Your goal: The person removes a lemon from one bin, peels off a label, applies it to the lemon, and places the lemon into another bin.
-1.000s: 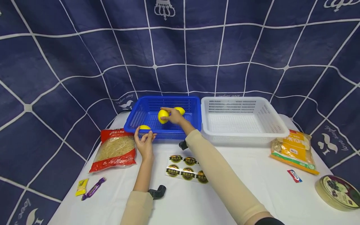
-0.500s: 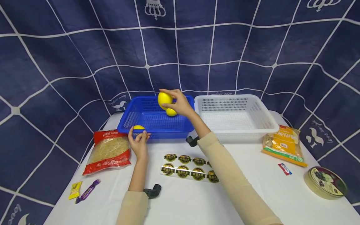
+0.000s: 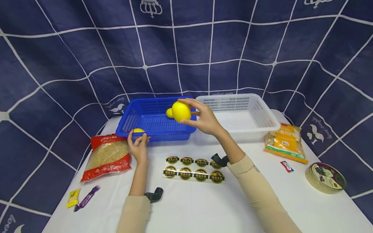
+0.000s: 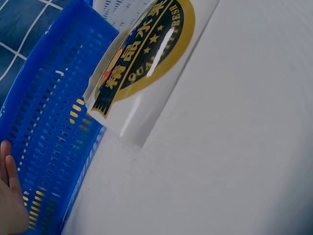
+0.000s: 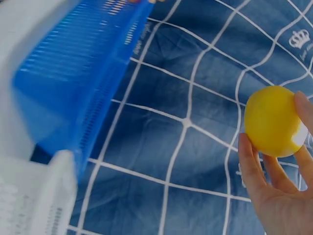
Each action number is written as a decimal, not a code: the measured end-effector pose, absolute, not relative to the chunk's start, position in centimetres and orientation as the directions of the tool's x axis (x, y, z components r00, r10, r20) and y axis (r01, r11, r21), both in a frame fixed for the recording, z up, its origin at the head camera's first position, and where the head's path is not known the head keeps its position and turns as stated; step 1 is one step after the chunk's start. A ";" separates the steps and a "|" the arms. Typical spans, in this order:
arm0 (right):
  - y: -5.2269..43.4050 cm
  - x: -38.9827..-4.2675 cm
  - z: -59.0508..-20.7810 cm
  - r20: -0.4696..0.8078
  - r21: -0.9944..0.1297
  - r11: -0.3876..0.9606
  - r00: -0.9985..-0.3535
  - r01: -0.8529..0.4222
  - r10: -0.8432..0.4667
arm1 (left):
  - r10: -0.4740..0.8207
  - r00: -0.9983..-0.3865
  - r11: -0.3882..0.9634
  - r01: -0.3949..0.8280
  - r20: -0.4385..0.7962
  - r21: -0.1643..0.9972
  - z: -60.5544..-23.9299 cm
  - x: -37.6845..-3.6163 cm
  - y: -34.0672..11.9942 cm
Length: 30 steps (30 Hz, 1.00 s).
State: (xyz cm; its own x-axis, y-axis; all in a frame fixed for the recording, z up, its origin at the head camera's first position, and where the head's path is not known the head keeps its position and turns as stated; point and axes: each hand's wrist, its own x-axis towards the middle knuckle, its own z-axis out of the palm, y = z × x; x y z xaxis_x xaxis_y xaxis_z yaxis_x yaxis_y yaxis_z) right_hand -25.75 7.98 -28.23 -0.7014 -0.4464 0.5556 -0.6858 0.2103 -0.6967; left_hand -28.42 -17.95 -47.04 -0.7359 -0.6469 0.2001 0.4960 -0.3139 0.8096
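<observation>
1 lemon is held by the right fingers, while the left fingers, nearly straight, touch the blue basket.

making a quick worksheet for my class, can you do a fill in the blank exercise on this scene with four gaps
1. The fruit held up in the right hand is coloured ____.
2. The left hand is at the near side of a basket coloured ____.
3. From the person's viewpoint, the round tub stands on the ____ half of the white table.
4. Running left to right, the labels on the sheet form ____ rows.

Missing words: yellow; blue; right; two.
</observation>
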 end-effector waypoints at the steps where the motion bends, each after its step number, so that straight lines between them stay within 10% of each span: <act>1: 8.4 -25.2 -28.4 0.555 -0.691 0.218 -0.699 -0.689 -0.450 | -0.655 -0.728 -0.289 0.490 0.204 0.822 -47.0 -28.5 -18.0; 30: 15.2 -27.1 -44.5 0.215 -0.758 0.405 -0.782 -0.511 -0.585 | -0.705 -0.651 -0.045 0.435 0.280 0.899 -45.4 -27.1 -16.8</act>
